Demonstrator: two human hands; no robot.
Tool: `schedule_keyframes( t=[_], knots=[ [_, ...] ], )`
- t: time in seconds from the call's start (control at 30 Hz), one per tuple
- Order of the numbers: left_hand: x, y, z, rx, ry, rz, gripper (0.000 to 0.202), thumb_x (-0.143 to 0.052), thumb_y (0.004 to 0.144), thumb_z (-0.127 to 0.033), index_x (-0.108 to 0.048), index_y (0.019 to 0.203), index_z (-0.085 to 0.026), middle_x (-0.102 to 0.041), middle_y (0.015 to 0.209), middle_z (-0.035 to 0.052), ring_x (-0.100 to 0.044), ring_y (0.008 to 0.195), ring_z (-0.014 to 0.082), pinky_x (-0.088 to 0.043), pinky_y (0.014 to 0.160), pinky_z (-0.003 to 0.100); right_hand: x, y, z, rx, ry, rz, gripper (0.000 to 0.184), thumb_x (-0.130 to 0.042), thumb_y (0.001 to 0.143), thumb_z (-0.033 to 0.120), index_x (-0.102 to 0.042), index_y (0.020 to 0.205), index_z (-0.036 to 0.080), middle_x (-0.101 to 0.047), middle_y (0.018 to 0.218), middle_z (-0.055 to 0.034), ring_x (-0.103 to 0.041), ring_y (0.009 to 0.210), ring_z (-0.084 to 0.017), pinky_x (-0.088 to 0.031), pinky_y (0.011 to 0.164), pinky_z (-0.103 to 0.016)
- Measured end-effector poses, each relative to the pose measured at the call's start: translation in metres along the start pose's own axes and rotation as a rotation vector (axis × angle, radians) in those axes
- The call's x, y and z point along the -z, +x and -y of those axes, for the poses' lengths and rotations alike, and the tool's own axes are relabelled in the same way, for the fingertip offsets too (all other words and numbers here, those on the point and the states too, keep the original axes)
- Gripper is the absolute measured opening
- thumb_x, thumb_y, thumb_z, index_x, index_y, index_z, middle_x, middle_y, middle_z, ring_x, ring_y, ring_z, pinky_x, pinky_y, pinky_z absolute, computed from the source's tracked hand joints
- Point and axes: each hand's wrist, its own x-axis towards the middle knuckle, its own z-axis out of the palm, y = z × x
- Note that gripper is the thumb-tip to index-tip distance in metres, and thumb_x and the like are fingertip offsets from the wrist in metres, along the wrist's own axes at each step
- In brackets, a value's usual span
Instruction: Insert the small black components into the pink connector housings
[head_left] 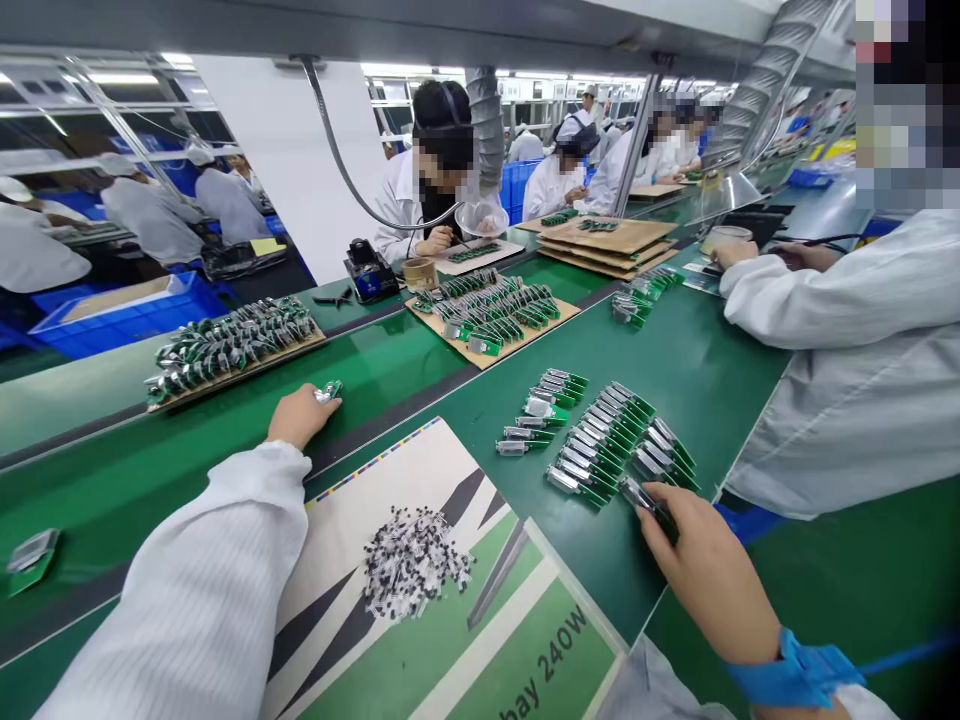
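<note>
My left hand reaches over the green conveyor belt, its fingers closed on a small green circuit board with a silvery part. Close to the table's right edge, my right hand pinches another circuit board with a metal part. That one is at the near end of slanted rows of similar circuit boards. Between my arms lies a printed cardboard sheet bearing a heap of tiny black-and-clear parts and metal tweezers.
A lone circuit board lies on the belt at far left. Boards crowd a cardboard tray and another tray. A co-worker's sleeve is at right; another person works opposite. Hoses and a metal beam hang overhead.
</note>
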Motion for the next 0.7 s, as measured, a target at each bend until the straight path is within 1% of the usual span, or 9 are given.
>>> schedule_keyframes(
  t=[0.1,0.23,0.33,0.43,0.5,0.57,0.6,0.63,0.7],
  knots=[
    [0.0,-0.001,-0.011,0.021,-0.064,0.003,0.018,-0.066,0.084,-0.031,-0.06,0.08,-0.015,-0.063,0.084,0.0024,-0.062,0.084,0.0193,-0.047,0.08,0.037,-0.002,0.003,-0.006,0.049,-0.038,-0.069,0.04,-0.033,0.098,0.043,-0.06,0.1,0.013,-0.068,0.09,-0.0142,-0.062,0.084,-0.027,-0.05,0.075,-0.04],
    [0.014,-0.016,-0.012,0.049,-0.249,0.009,0.022,-0.069,0.079,-0.026,-0.052,0.068,-0.016,-0.058,0.074,-0.0007,-0.058,0.075,0.0174,-0.046,0.074,0.034,-0.003,0.012,-0.012,0.117,-0.098,-0.152,0.034,-0.04,0.096,0.036,-0.063,0.095,0.012,-0.065,0.087,-0.0148,-0.059,0.08,-0.028,-0.047,0.073,-0.042],
    [0.03,-0.05,0.0,0.05,-0.482,0.051,0.029,-0.069,0.073,-0.029,-0.043,0.063,-0.019,-0.055,0.068,-0.0015,-0.056,0.068,0.0159,-0.045,0.067,0.029,0.004,0.014,-0.006,0.114,-0.109,-0.182,0.036,-0.043,0.095,0.039,-0.065,0.095,0.011,-0.062,0.087,-0.0154,-0.058,0.081,-0.03,-0.044,0.073,-0.044],
    [0.043,-0.108,0.022,0.034,-0.723,0.143,0.036,-0.066,0.068,-0.037,-0.034,0.061,-0.021,-0.057,0.068,-0.0001,-0.059,0.069,0.0164,-0.046,0.065,0.027,0.012,0.012,0.014,0.133,0.006,-0.165,0.034,-0.046,0.094,0.041,-0.064,0.097,0.012,-0.06,0.089,-0.0142,-0.056,0.084,-0.03,-0.043,0.076,-0.045],
    [0.049,-0.155,0.038,0.041,-0.819,0.202,0.042,-0.069,0.06,-0.043,-0.033,0.06,-0.022,-0.059,0.069,0.0015,-0.059,0.069,0.0185,-0.047,0.063,0.029,0.015,0.012,0.035,0.185,0.165,-0.08,0.024,-0.049,0.093,0.036,-0.062,0.095,0.016,-0.06,0.091,-0.0117,-0.055,0.087,-0.028,-0.044,0.077,-0.041],
    [0.052,-0.201,0.056,0.056,-0.83,0.26,0.045,-0.075,0.054,-0.043,-0.035,0.056,-0.022,-0.063,0.07,0.0044,-0.061,0.073,0.0229,-0.047,0.062,0.03,0.014,0.014,0.061,0.258,0.335,0.085,0.016,-0.05,0.094,0.03,-0.061,0.091,0.019,-0.061,0.091,-0.0089,-0.054,0.089,-0.025,-0.046,0.076,-0.038],
    [0.053,-0.222,0.064,0.062,-0.793,0.294,0.044,-0.077,0.052,-0.04,-0.037,0.054,-0.021,-0.067,0.075,0.0063,-0.063,0.083,0.0264,-0.047,0.067,0.031,0.012,0.016,0.074,0.288,0.398,0.192,0.014,-0.05,0.094,0.027,-0.061,0.089,0.02,-0.061,0.09,-0.0077,-0.054,0.089,-0.024,-0.046,0.077,-0.037],
    [0.053,-0.241,0.072,0.066,-0.698,0.342,0.042,-0.077,0.054,-0.041,-0.041,0.055,-0.021,-0.071,0.082,0.0074,-0.063,0.089,0.0287,-0.047,0.073,0.032,0.009,0.018,0.087,0.311,0.435,0.3,0.014,-0.049,0.094,0.024,-0.06,0.086,0.02,-0.062,0.089,-0.0067,-0.054,0.088,-0.023,-0.046,0.077,-0.036],
    [0.053,-0.272,0.084,0.079,-0.483,0.368,0.034,-0.073,0.058,-0.047,-0.05,0.059,-0.022,-0.073,0.096,0.0086,-0.064,0.092,0.0312,-0.046,0.08,0.036,0.001,0.024,0.109,0.329,0.449,0.471,0.014,-0.051,0.092,0.019,-0.061,0.083,0.02,-0.062,0.087,-0.0056,-0.054,0.086,-0.022,-0.046,0.076,-0.036]
  ],
)
